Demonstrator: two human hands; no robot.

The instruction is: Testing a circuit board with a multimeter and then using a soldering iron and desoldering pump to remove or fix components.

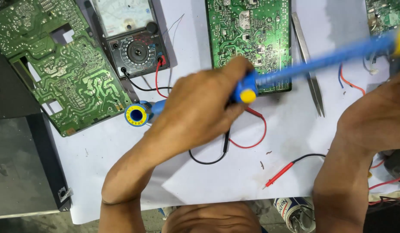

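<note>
Left hand (200, 112) gripping blue pump (295, 67) near yellow button, poised over board (247, 26). Right hand (377, 116) grip hidden, cannot tell. Next move needing steady tip placement.

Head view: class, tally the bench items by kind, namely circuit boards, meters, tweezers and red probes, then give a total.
Circuit boards: 3
Meters: 1
Tweezers: 1
Red probes: 1
Total: 6

Blue desoldering pump (295, 69), yellow ends, held slanted above green circuit board (249, 39).
</note>
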